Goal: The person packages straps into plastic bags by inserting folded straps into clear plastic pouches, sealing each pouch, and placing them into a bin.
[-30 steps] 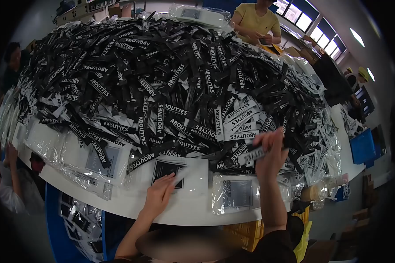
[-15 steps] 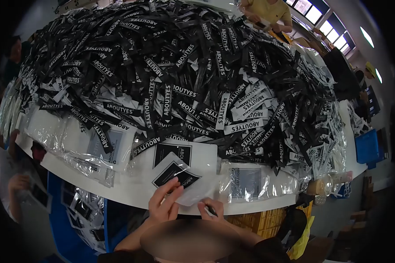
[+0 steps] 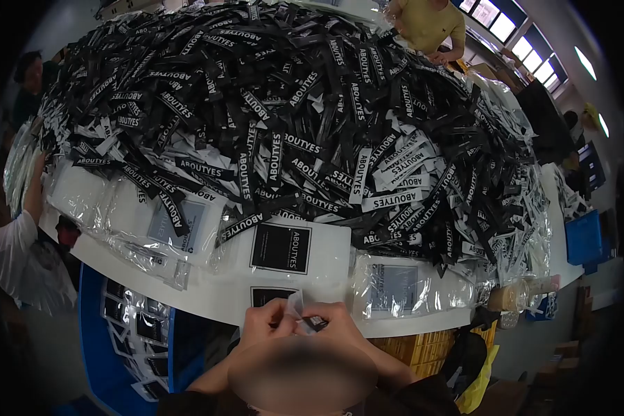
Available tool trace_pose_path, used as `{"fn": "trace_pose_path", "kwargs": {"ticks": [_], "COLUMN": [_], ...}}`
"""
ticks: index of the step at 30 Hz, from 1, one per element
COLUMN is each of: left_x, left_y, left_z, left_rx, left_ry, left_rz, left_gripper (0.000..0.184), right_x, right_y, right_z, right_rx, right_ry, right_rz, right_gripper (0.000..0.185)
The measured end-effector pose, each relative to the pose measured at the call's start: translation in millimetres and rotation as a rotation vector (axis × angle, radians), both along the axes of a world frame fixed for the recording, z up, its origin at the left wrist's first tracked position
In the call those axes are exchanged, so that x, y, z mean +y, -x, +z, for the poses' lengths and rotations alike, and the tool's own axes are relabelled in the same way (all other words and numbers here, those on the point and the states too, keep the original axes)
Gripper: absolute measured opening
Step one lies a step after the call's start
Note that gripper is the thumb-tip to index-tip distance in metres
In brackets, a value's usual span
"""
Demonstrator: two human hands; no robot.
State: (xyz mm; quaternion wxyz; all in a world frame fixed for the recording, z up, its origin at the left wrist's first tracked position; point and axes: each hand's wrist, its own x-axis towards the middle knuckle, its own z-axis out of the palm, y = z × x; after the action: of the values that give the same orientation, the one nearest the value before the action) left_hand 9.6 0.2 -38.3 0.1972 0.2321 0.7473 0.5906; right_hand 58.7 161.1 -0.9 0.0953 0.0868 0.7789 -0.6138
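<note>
My left hand is closed, pinching a frosted plastic bag by its edge close to my body. My right hand is closed at the bag's other side, with a small dark item showing at its fingers; its kind is not clear. Just beyond lies a flat stack of white frosted bags, the upper one bearing a black printed square. Another black print shows beside my left fingers; whether it belongs to the held bag I cannot tell.
A large heap of black and white ABOUTYES strips covers the table. Clear-wrapped packs flank the stack. A blue bin with printed bags stands lower left, a yellow crate lower right. Other people stand at left and far right.
The bag has come down toward my body, and both hands now meet at its edge. The printed square on the stack is uncovered. The person at left has reached toward the table.
</note>
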Motion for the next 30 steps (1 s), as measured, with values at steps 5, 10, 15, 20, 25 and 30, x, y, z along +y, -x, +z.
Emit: {"fn": "trace_pose_path", "kwargs": {"ticks": [5, 10, 15, 20, 25, 30], "left_x": [-1, -10, -21, -41, -47, -33], "left_y": [1, -2, -12, -18, -24, 5], "left_z": [17, 25, 29, 44, 68, 88], "left_rx": [-0.239, 0.14, 0.294, 0.572, 0.75, 0.908], "left_ry": [-0.123, 0.086, 0.178, 0.4, 0.457, 0.132], "left_rz": [0.119, -0.069, -0.109, -0.13, -0.125, -0.492], "left_gripper": [0.019, 0.02, 0.016, 0.018, 0.027, 0.039], "right_x": [-15, -31, -32, -27, -40, -36], "right_y": [-2, -18, -28, -33, -38, -34], "right_z": [-14, -23, -23, -14, -11, -36], "right_rx": [0.351, 0.427, 0.472, 0.402, 0.012, -0.152], "right_ry": [-0.187, -0.469, -0.378, -0.177, 0.163, 0.631], "right_rz": [-0.078, 0.049, 0.03, 0.009, -0.016, -0.168], "right_gripper": [0.05, 0.067, 0.063, 0.044, 0.032, 0.023]}}
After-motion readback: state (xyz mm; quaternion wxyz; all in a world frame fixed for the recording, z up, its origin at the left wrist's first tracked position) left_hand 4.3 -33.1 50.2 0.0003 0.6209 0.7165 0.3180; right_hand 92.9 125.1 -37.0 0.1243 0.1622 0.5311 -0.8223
